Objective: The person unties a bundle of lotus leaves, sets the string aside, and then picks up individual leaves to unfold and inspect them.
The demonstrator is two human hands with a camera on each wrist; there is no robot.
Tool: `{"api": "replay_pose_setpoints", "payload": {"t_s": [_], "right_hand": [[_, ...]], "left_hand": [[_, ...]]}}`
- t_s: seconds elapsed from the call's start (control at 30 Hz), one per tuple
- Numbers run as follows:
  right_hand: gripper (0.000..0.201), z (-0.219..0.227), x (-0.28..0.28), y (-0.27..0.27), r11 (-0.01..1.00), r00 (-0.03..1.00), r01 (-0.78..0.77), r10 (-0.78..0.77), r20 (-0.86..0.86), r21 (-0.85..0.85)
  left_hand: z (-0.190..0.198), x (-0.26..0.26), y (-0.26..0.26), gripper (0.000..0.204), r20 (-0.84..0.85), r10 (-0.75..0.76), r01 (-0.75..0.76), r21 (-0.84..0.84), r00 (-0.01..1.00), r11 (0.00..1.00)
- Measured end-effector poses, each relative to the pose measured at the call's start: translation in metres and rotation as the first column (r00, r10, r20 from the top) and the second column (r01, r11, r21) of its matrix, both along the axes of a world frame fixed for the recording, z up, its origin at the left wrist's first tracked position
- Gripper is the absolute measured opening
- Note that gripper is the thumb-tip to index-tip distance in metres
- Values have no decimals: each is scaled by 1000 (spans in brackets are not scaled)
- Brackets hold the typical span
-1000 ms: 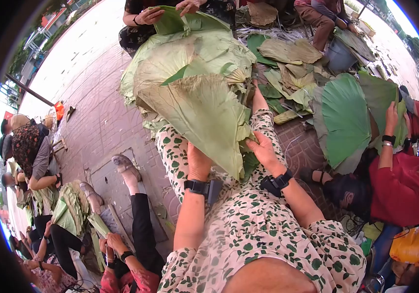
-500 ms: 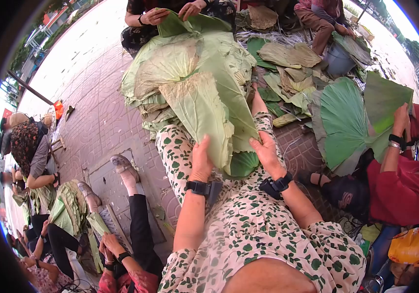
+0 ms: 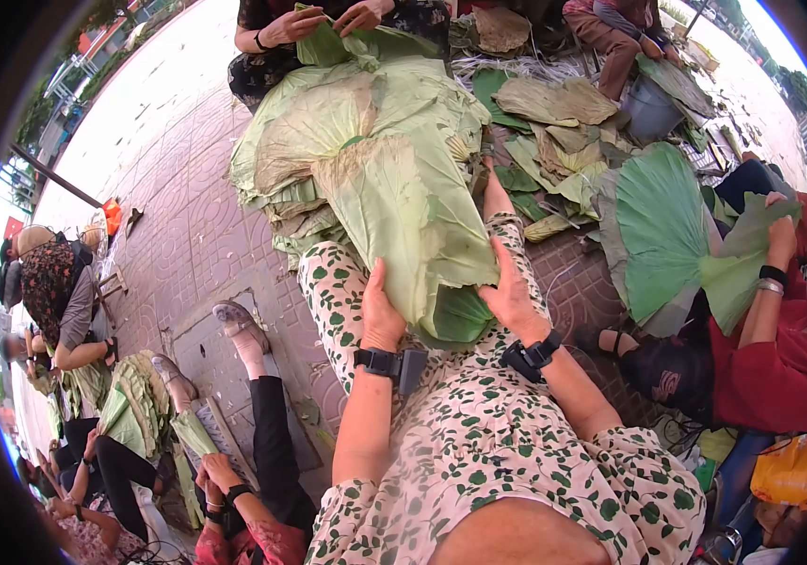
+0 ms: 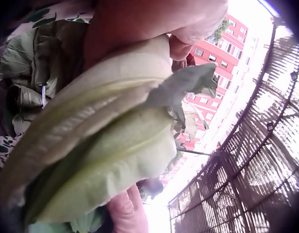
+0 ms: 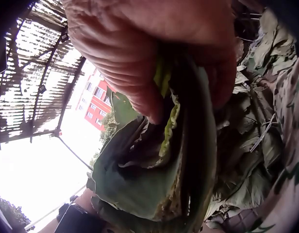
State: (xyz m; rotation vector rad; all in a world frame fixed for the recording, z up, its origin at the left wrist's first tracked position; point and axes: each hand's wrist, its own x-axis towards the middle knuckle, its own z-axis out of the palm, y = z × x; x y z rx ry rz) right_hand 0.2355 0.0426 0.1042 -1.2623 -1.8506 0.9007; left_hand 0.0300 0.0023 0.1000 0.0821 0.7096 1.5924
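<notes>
Across my lap lies a folded lotus leaf, pale green with brownish creases, its sides turned in to make a long packet. My left hand holds its left edge near the bottom, thumb on top. On the opposite edge, my right hand grips the packet with its thumb over the leaf. Darker green leaf shows at the lower end between the hands. In the right wrist view, several leaf layers are pinched between thumb and fingers. Beyond the packet spreads a thick stack of lotus leaves.
Opposite me a person's hands work a green leaf at the stack's far end. To the right, someone in red holds a large green leaf. Dry leaves and a grey bucket stand beyond. Other people sit at left.
The broad flap that hung across has been folded in, so the leaf is now a narrower packet. Both hands have come to its two edges. The person at right has lowered a leaf.
</notes>
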Motion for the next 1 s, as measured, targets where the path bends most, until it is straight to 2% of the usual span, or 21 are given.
{"api": "replay_pose_setpoints", "payload": {"t_s": [0.13,0.2,0.27,0.33,0.4,0.43,0.47,0.57,0.63,0.67,0.73,0.8,0.87,0.9,0.97,1.0], "right_hand": [[60,-7,3,8,996,993,81,-83,-80,-23],[50,-24,4,16,986,912,144,-163,-375,-79],[46,-28,7,17,980,880,153,-195,-434,-129],[43,-15,6,15,971,778,134,-228,-585,-200],[36,-14,6,15,964,768,142,-250,-590,-223],[33,-14,6,15,939,685,116,-312,-658,-324],[30,-14,6,15,906,595,76,-377,-710,-417],[28,-5,6,13,883,538,20,-404,-739,-468],[29,-9,7,13,869,541,35,-432,-722,-493],[29,-12,8,13,854,543,50,-459,-704,-518],[30,-14,9,14,851,533,32,-458,-711,-525],[30,-13,10,14,847,523,13,-458,-718,-531],[33,-10,10,11,877,569,-85,-347,-745,-473],[33,-11,11,12,877,569,-84,-348,-745,-474],[41,-11,12,12,877,666,-154,-248,-704,-455],[41,-9,12,11,877,666,-154,-249,-704,-455]], "left_hand": [[-1,0,0,43,-40,-24,25,27,999,999],[4,3,-1,44,-77,1,-2,-10,997,1000],[-5,2,1,46,-78,0,-1,-13,997,1000],[-14,0,2,47,-81,-1,0,-16,997,1000],[-13,-2,2,52,-267,-38,24,-57,963,998],[-4,1,-1,54,-364,-44,9,-97,930,995],[0,2,-1,54,-364,-44,9,-97,930,995],[2,4,-2,55,-451,-72,33,-96,890,995],[-1,9,0,60,-492,-19,39,30,870,999],[-2,9,0,60,-492,-20,39,30,870,999],[0,11,-1,68,-610,-60,86,13,790,996],[-1,11,0,75,-608,-63,89,12,791,996],[-6,10,0,78,-658,-114,101,-58,744,993],[-4,11,0,78,-658,-115,102,-58,744,993],[2,12,-1,79,-660,-86,73,-47,747,996],[3,12,-1,79,-660,-87,74,-47,747,996]]}}
